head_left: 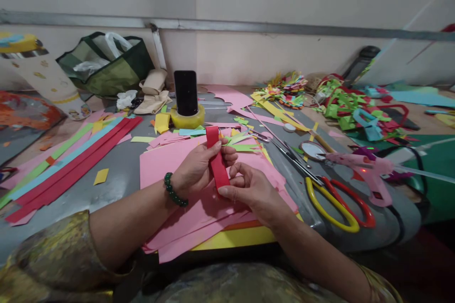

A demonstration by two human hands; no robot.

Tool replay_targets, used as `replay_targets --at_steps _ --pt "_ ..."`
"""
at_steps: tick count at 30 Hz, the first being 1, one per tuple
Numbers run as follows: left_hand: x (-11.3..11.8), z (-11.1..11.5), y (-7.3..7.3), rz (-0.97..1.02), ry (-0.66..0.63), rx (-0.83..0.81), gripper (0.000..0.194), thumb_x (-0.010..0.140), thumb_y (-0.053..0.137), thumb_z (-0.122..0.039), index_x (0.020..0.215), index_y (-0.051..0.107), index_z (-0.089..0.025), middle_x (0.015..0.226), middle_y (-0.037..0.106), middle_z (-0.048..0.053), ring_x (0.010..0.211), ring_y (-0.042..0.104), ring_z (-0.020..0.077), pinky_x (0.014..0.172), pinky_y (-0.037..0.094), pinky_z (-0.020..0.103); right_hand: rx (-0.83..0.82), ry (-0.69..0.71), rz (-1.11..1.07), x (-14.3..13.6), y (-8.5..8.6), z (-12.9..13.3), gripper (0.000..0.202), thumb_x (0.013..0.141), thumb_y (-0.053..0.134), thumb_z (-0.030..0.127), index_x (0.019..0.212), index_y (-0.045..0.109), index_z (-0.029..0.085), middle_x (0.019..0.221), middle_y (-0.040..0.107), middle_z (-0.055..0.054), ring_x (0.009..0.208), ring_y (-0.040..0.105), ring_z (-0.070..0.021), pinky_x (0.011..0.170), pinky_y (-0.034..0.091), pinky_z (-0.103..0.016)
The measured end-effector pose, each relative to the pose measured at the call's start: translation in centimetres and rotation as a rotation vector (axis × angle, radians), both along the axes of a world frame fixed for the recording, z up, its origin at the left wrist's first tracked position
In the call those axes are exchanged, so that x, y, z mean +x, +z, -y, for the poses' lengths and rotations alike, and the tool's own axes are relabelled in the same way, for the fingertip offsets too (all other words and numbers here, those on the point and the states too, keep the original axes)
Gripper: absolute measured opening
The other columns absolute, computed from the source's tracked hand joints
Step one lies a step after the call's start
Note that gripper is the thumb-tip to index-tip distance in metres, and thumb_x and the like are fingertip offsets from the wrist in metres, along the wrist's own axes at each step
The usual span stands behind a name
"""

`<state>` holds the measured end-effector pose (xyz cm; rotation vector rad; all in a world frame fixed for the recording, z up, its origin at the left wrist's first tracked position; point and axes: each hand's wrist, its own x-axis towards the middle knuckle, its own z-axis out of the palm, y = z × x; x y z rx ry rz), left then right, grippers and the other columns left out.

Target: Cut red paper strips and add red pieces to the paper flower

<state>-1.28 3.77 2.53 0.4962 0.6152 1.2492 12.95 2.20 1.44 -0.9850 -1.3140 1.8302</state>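
A red paper strip (217, 163), looped or folded over on itself, is held up between both hands above a stack of pink paper sheets (167, 227). My left hand (199, 165), with a dark green bead bracelet at its wrist, pinches the strip near its upper part with thumb and fingers. At the strip's lower end, my right hand (254, 189) grips it between thumb and bent fingers. Yellow and orange sheets show under the pink stack's front edge.
Scissors (334, 199) with yellow and red handles and a pink glue gun (366, 170) lie at right. Long coloured strips (78, 161) are at left. A phone (186, 92) stands in a tape roll (188, 117) behind the stack. Paper pieces (355, 104) pile up at back right.
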Motion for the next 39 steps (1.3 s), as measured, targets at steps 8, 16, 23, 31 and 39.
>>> replay_targets --at_steps 8,16,23,31,39 --pt "0.1 0.2 -0.1 -0.030 0.022 0.024 0.012 0.090 0.047 -0.008 0.086 0.058 -0.010 0.068 0.063 0.005 0.063 0.062 0.0124 0.063 0.052 0.023 0.004 -0.011 0.059 0.1 -0.6 -0.3 0.041 0.064 0.079 0.038 0.070 0.042 0.021 0.053 0.060 0.007 0.043 0.053 -0.0071 0.042 0.035 -0.018" --pt "0.2 0.3 0.2 -0.026 -0.011 0.020 0.011 0.091 0.046 -0.008 0.091 0.056 -0.011 0.068 0.063 0.004 0.062 0.062 0.0126 0.059 0.054 0.024 0.019 0.019 0.036 -0.1 -0.8 -0.4 0.044 0.059 0.082 0.032 0.069 0.041 0.020 0.047 0.057 0.009 0.045 0.056 -0.0082 0.046 0.035 -0.018" --pt "-0.1 0.2 0.0 -0.040 -0.043 0.032 0.007 0.088 0.053 -0.010 0.093 0.058 -0.008 0.069 0.065 0.004 0.060 0.062 0.0102 0.063 0.051 0.021 0.265 0.014 0.293 1.5 0.7 -0.2 0.040 0.073 0.070 0.049 0.069 0.040 0.022 0.054 0.055 0.007 0.049 0.056 -0.0107 0.047 0.042 -0.022" --pt "-0.2 0.9 -0.5 -0.293 -0.451 0.190 0.024 0.078 0.070 -0.031 0.075 0.069 -0.007 0.065 0.067 0.006 0.055 0.059 0.0096 0.058 0.046 0.020 0.602 -0.239 0.346 2.8 3.4 -2.2 0.039 0.068 0.075 0.041 0.090 0.051 0.021 0.091 0.063 -0.004 0.083 0.063 -0.0186 0.068 0.051 -0.031" --pt "-0.4 1.4 -0.7 -0.317 -0.660 0.187 0.028 0.082 0.066 -0.036 0.091 0.067 -0.009 0.080 0.073 0.012 0.061 0.067 0.0139 0.062 0.051 0.023 0.372 -0.260 0.125 3.2 2.2 -3.5 0.043 0.056 0.082 0.031 0.084 0.051 0.020 0.060 0.061 0.006 0.055 0.055 -0.0100 0.053 0.042 -0.023"
